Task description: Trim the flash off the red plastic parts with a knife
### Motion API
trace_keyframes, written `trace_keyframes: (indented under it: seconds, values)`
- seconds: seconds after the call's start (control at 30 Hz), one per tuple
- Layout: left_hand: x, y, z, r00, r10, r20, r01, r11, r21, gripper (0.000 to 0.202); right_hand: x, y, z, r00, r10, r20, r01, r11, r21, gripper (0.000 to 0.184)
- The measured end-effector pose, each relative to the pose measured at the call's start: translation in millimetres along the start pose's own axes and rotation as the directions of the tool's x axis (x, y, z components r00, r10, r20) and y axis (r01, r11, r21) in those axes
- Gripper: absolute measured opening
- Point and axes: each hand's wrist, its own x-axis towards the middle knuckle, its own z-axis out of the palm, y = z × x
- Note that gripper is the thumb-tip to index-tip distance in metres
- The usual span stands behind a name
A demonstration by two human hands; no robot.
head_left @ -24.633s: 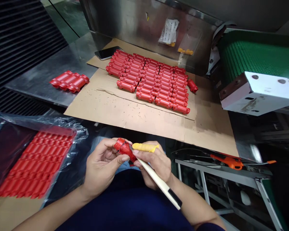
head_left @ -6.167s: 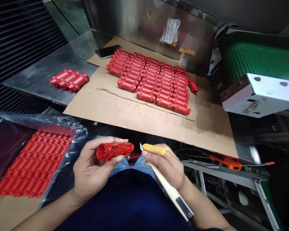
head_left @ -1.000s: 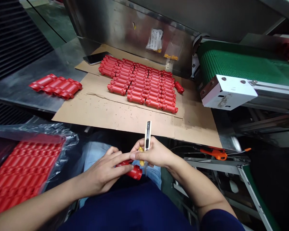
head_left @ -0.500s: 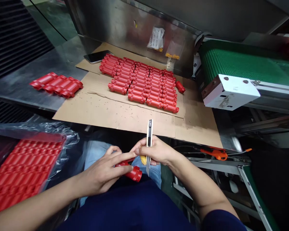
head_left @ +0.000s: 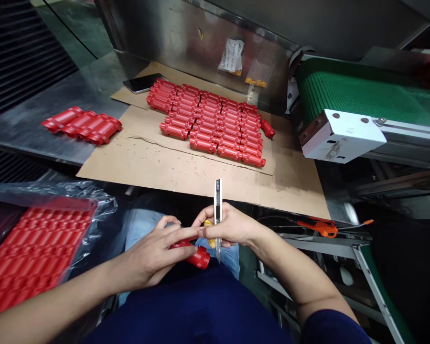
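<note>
My left hand (head_left: 154,255) grips a red plastic tube-shaped part (head_left: 197,258) over my lap, fingers wrapped round it, its round end pointing right. My right hand (head_left: 232,227) is closed on a cream utility knife (head_left: 218,210), held upright with the blade end pointing down beside the part's end. A yellow finger cot (head_left: 209,237) shows on one right finger. The two hands touch at the fingertips.
Rows of red parts (head_left: 211,122) lie on cardboard (head_left: 157,167) ahead, with a smaller group (head_left: 82,125) on the steel table at left. A phone (head_left: 141,83) lies at the back. A plastic-lined box of red parts (head_left: 28,253) sits left. A green conveyor (head_left: 358,95) and orange tool (head_left: 317,228) are right.
Over the last second hands, knife and part have barely shifted. Six seconds ago the part was held up level and the knife lay pointing away from it.
</note>
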Motion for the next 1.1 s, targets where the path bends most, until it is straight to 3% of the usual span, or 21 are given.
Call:
trace_keyframes:
  seconds: [0.33, 0.5, 0.97, 1.03, 1.1]
  values:
    - [0, 4, 4.6, 0.995, -0.076, -0.063, 0.066, 0.986, -0.156, 0.053, 0, 2, 5, 0.995, -0.06, -0.074, 0.059, 0.998, -0.02, 0.013]
    - [-3, 4, 3.2, 0.993, -0.115, -0.024, 0.108, 0.974, -0.201, 0.051, 0, 3, 3, 0.997, -0.028, -0.069, 0.025, 0.999, -0.037, 0.014]
    - [-1, 6, 1.1, 0.994, -0.109, 0.002, 0.109, 0.99, -0.092, 0.049, 4, 3, -1, 0.999, 0.021, -0.05, -0.027, 0.993, -0.117, 0.015]
    - [-3, 6, -0.4, 0.995, -0.101, -0.007, 0.099, 0.987, -0.123, 0.051, 2, 5, -5, 0.996, -0.027, -0.085, 0.012, 0.986, -0.165, 0.022]
    - [-4, 5, -2.9, 0.993, -0.114, 0.002, 0.113, 0.979, -0.169, 0.051, -3, 7, -9, 0.971, -0.181, -0.154, 0.131, 0.949, -0.288, 0.023]
